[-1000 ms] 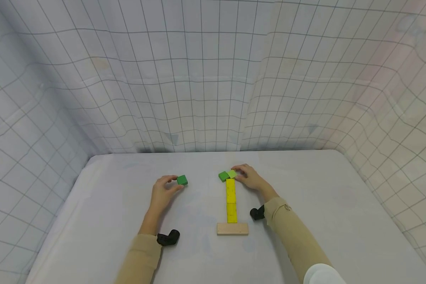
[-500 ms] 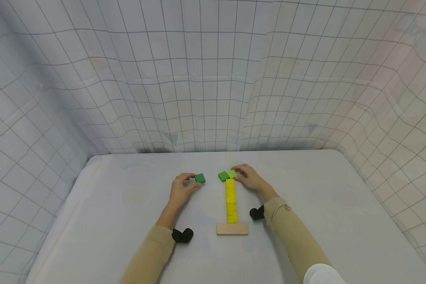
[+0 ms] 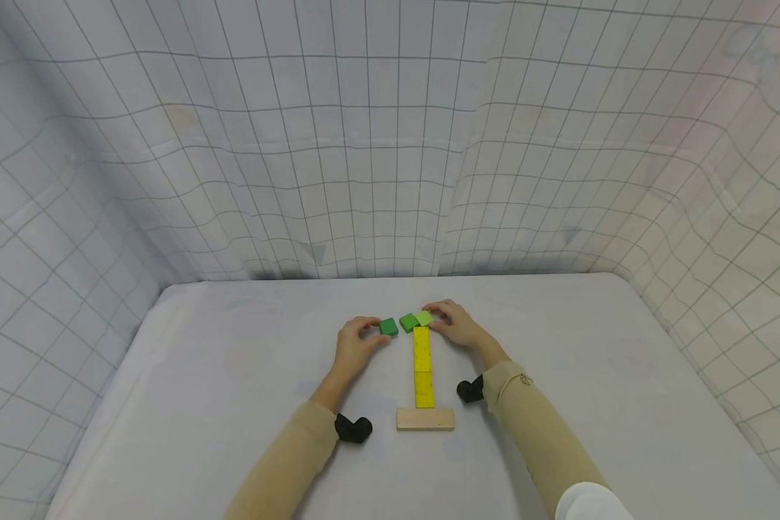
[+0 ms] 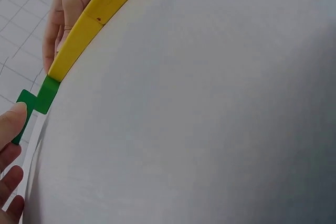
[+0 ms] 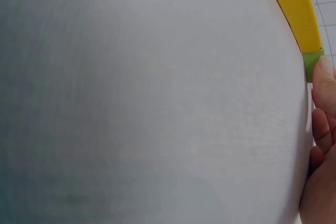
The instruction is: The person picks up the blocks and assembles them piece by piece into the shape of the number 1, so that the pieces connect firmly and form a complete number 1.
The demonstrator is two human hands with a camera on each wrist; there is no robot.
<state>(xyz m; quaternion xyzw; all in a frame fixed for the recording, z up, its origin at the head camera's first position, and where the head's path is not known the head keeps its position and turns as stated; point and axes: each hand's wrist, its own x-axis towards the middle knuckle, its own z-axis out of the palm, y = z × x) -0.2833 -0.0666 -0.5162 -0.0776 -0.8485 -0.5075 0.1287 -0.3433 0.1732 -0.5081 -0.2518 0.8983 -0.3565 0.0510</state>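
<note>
Between the thumb and fingers of my left hand (image 3: pixel 353 350) is a dark green square block (image 3: pixel 388 327), just left of a mid-green block (image 3: pixel 409 323). That second block lies turned at an angle, its corner against a light green block (image 3: pixel 424 318). My right hand (image 3: pixel 456 323) pinches the light green block from the right; the right wrist view shows the thumb (image 5: pixel 324 80) on its side. Two yellow blocks (image 3: pixel 422 350) form a column end to end below the green ones. In the left wrist view, the dark green block (image 4: pixel 26 98) overlaps the mid-green block's (image 4: pixel 48 95) edge.
A plain wooden block (image 3: pixel 425 419) lies crosswise at the near end of the yellow column. The white-covered table (image 3: pixel 234 404) ends at a grid-patterned curtain (image 3: pixel 364 180) behind and at the sides. Black wrist mounts (image 3: pixel 354 429) stick out from both cuffs.
My left hand has carried the dark green block rightward, from well left of the other green blocks to close beside them. My right hand and the laid blocks have stayed put.
</note>
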